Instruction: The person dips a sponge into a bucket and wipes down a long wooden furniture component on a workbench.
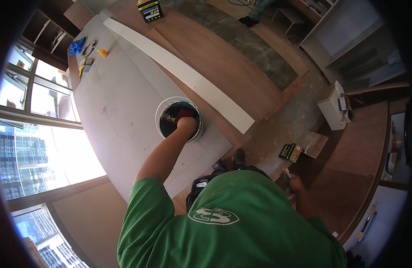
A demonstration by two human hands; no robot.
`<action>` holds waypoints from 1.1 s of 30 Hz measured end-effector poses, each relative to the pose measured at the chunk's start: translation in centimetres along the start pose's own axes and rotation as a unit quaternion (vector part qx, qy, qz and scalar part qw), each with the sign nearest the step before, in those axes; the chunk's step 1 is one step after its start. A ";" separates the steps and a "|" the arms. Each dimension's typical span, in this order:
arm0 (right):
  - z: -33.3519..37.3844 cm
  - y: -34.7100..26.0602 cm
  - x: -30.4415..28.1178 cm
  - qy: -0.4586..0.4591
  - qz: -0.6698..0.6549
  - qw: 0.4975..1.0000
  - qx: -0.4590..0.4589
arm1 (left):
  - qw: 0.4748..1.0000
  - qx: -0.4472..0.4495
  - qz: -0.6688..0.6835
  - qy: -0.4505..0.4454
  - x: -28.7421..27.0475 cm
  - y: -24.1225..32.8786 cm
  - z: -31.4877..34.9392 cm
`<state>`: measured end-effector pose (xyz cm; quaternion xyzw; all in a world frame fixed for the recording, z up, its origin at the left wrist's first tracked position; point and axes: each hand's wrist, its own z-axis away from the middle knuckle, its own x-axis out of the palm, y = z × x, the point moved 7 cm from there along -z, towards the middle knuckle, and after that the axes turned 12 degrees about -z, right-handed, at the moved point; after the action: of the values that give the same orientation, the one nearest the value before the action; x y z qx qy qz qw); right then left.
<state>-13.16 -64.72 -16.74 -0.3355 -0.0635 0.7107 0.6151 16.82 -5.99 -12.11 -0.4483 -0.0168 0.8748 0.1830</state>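
Note:
A white bucket with a dark inside and a raised wire handle stands on the grey panel. My left hand reaches down into it, its fingers closed and partly hidden. Right at those fingers is a red thing, whose kind I cannot make out. A yellowish tool lies beside it in the bucket. Low at my right side, my right hand is closed around something pale and greyish, too small and dim to name. Nearest to that hand, a black and yellow tin stands on the floor.
A long white strip lies beyond the bucket, next to brown boards. Another adhesive tin stands at the far end. A blue cloth, a tape roll and brushes lie far left. Cabinets and another person's leg are far right.

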 end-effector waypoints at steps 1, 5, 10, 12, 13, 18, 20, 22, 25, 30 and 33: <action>-0.2 0.1 0.0 -0.001 0.000 1.000 -0.001 | 1.000 0.010 -0.013 0.005 0.1 0.2 0.0; -0.3 0.6 -0.3 -0.009 -0.018 1.000 -0.013 | 1.000 0.012 0.007 0.019 -1.8 0.5 0.4; -1.4 1.3 -1.2 0.029 0.021 0.999 -0.027 | 0.995 -0.013 0.092 0.035 -0.8 0.1 -0.9; -0.2 0.0 0.8 -0.040 -0.043 0.998 -0.030 | 0.998 0.002 0.062 0.024 -0.1 -0.1 -0.7; 0.0 -0.2 0.9 -0.037 -0.043 0.998 -0.028 | 0.999 0.022 0.037 0.020 -0.2 0.2 -0.7; 0.2 -1.1 1.1 -0.036 -0.061 0.997 -0.027 | 0.999 -0.001 0.049 0.007 0.4 -1.2 -1.6; 0.1 -1.2 1.4 -0.041 -0.052 0.997 -0.025 | 0.999 0.015 0.036 -0.001 0.7 -1.3 -1.7; -0.3 -0.5 0.7 -0.037 -0.043 0.998 -0.021 | 0.999 0.031 0.037 0.000 0.1 -0.7 -1.8; -0.5 0.0 0.3 -0.036 -0.042 0.998 -0.027 | 0.998 0.004 0.059 -0.014 -0.8 -0.6 -1.3; -0.3 -0.6 0.7 -0.029 -0.026 0.999 -0.017 | 0.996 -0.035 0.087 -0.014 -0.5 -1.4 -0.9; -0.1 -1.1 0.6 -0.029 -0.017 0.999 -0.023 | 0.995 -0.038 0.089 -0.029 0.0 -1.4 -1.1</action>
<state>-12.19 -63.94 -16.56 -0.3273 -0.1031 0.7081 0.6171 18.09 -4.85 -12.48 -0.4294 -0.0152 0.8988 0.0871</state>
